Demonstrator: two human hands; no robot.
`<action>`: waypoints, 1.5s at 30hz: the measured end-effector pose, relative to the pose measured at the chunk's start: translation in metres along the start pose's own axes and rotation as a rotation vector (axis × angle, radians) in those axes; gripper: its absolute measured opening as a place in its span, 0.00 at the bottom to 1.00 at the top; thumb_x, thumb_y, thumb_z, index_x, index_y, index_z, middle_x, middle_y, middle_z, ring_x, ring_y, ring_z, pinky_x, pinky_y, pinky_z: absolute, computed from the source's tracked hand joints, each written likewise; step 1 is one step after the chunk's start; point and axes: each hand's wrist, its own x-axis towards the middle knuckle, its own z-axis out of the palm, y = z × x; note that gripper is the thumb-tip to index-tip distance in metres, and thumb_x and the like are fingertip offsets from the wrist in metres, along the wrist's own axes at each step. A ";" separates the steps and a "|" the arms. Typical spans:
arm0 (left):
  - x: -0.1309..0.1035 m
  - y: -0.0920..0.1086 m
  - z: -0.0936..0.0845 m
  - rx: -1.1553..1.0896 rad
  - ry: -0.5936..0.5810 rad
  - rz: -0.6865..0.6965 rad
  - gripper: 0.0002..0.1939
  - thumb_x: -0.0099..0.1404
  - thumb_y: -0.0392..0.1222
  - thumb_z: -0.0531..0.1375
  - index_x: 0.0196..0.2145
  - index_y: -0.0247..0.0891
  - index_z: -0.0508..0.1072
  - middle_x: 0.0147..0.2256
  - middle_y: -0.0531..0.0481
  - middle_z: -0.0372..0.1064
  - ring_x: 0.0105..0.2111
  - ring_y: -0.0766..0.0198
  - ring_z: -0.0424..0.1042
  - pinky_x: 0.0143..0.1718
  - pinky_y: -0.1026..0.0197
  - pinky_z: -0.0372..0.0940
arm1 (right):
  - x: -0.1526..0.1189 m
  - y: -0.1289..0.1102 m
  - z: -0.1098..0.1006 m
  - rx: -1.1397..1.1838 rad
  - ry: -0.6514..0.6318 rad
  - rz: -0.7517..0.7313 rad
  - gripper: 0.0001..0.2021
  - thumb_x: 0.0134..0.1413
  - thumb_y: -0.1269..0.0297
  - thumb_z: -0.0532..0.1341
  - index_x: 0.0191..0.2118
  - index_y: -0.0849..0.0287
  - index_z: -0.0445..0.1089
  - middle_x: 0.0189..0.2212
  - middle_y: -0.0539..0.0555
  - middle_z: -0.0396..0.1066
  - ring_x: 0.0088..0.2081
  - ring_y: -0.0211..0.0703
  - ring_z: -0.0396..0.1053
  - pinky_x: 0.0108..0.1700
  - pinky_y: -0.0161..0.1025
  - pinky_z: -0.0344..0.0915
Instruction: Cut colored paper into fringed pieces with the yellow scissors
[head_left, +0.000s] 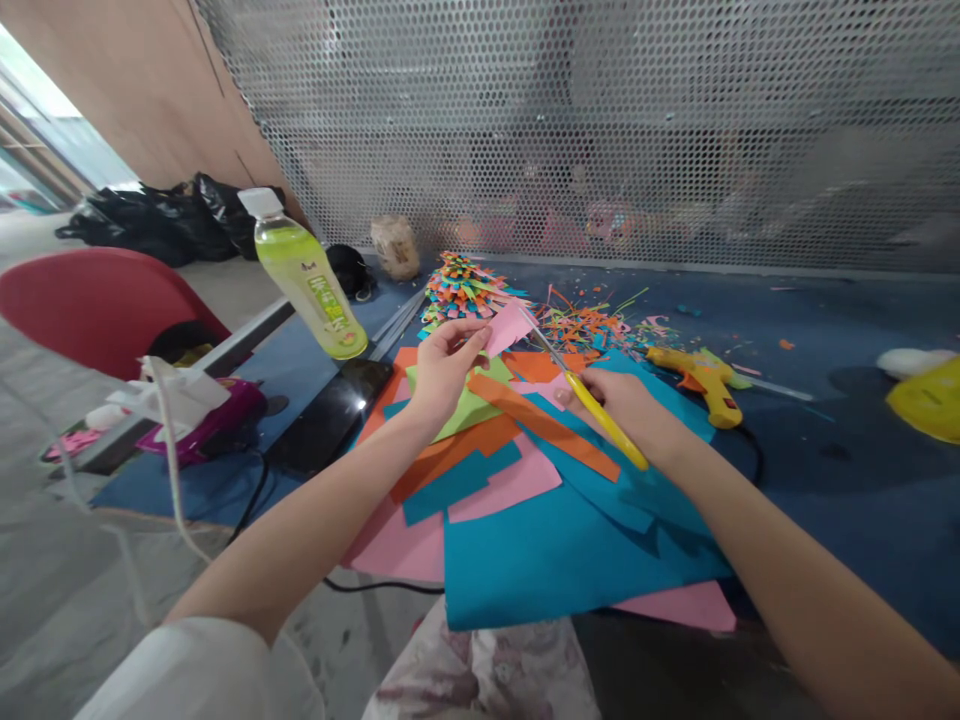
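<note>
My left hand (444, 368) pinches a small pink paper piece (508, 327) and holds it above a pile of coloured sheets (540, 540). My right hand (626, 405) grips yellow-handled scissors (592, 405), whose blades point up and left and touch the lower edge of the pink piece. The pile under both hands has blue, pink, orange and green sheets spread over the blue table (840, 480).
A yellow glue gun (705, 385) lies right of my right hand. A heap of cut paper strips (465, 288) and scraps (592, 325) sits behind. A green drink bottle (307, 275), a dark phone (330, 415), a pink device with cables (202, 415) and a red chair (97, 305) are on the left.
</note>
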 end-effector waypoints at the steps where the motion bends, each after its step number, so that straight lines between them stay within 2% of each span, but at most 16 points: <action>1: 0.000 0.000 0.000 0.002 0.000 -0.002 0.12 0.47 0.43 0.71 0.29 0.37 0.76 0.26 0.55 0.70 0.21 0.74 0.65 0.22 0.69 0.65 | 0.000 0.001 0.001 -0.005 0.003 0.001 0.19 0.52 0.45 0.56 0.24 0.55 0.59 0.20 0.50 0.62 0.24 0.40 0.62 0.26 0.37 0.54; 7: 0.000 -0.001 -0.001 0.017 -0.026 -0.011 0.12 0.48 0.42 0.70 0.30 0.36 0.76 0.28 0.54 0.71 0.21 0.75 0.65 0.22 0.68 0.65 | 0.002 0.010 0.003 -0.030 -0.038 -0.012 0.17 0.53 0.45 0.55 0.26 0.55 0.60 0.23 0.50 0.64 0.25 0.41 0.61 0.27 0.38 0.56; 13: 0.000 -0.005 -0.003 0.064 -0.067 -0.007 0.11 0.49 0.43 0.70 0.30 0.36 0.77 0.31 0.52 0.73 0.20 0.75 0.66 0.22 0.68 0.66 | 0.000 0.008 0.000 -0.045 -0.059 0.005 0.15 0.54 0.48 0.55 0.28 0.54 0.59 0.24 0.52 0.65 0.26 0.43 0.63 0.28 0.39 0.57; 17: 0.001 -0.008 -0.004 0.065 -0.073 0.000 0.11 0.50 0.44 0.70 0.31 0.36 0.77 0.32 0.52 0.73 0.22 0.75 0.67 0.23 0.68 0.67 | 0.001 0.007 0.002 -0.044 -0.036 0.001 0.15 0.53 0.49 0.55 0.26 0.54 0.60 0.23 0.51 0.64 0.25 0.41 0.62 0.27 0.38 0.56; 21: 0.002 -0.009 -0.005 0.068 -0.077 0.004 0.10 0.51 0.43 0.69 0.31 0.37 0.77 0.32 0.52 0.73 0.22 0.75 0.67 0.22 0.69 0.66 | 0.002 0.007 0.004 -0.039 -0.009 0.005 0.18 0.52 0.45 0.56 0.25 0.55 0.61 0.21 0.51 0.64 0.24 0.40 0.60 0.27 0.38 0.55; 28: 0.001 -0.008 -0.005 0.091 -0.081 -0.043 0.11 0.50 0.43 0.69 0.31 0.36 0.77 0.30 0.52 0.73 0.21 0.74 0.68 0.23 0.69 0.67 | 0.004 0.007 0.004 -0.043 0.032 -0.003 0.22 0.50 0.42 0.58 0.20 0.54 0.57 0.16 0.48 0.56 0.21 0.38 0.57 0.24 0.37 0.50; 31: 0.002 -0.006 -0.004 0.076 -0.036 -0.017 0.10 0.49 0.42 0.70 0.29 0.36 0.77 0.28 0.53 0.72 0.21 0.74 0.67 0.22 0.69 0.67 | 0.004 0.010 0.005 -0.030 0.029 0.003 0.22 0.52 0.42 0.56 0.20 0.53 0.55 0.16 0.46 0.54 0.20 0.37 0.55 0.23 0.37 0.50; 36: 0.004 -0.004 -0.004 0.011 0.068 0.030 0.09 0.48 0.40 0.69 0.29 0.36 0.76 0.25 0.54 0.70 0.21 0.73 0.66 0.22 0.68 0.66 | 0.001 0.012 0.005 -0.019 -0.020 -0.001 0.18 0.54 0.45 0.55 0.26 0.53 0.57 0.21 0.48 0.61 0.22 0.39 0.60 0.24 0.36 0.53; 40: 0.005 -0.004 -0.005 -0.014 0.088 0.079 0.08 0.50 0.39 0.68 0.30 0.36 0.76 0.26 0.54 0.71 0.21 0.73 0.67 0.23 0.67 0.67 | -0.001 0.011 0.003 -0.030 -0.051 -0.010 0.14 0.55 0.49 0.56 0.28 0.53 0.56 0.25 0.51 0.67 0.25 0.40 0.62 0.25 0.37 0.55; 45: 0.004 -0.003 -0.004 -0.023 0.089 0.093 0.08 0.50 0.39 0.68 0.30 0.37 0.76 0.25 0.55 0.70 0.21 0.73 0.67 0.23 0.67 0.67 | -0.003 0.009 0.004 -0.050 -0.073 -0.009 0.13 0.55 0.51 0.57 0.29 0.54 0.57 0.26 0.51 0.68 0.25 0.40 0.63 0.26 0.36 0.54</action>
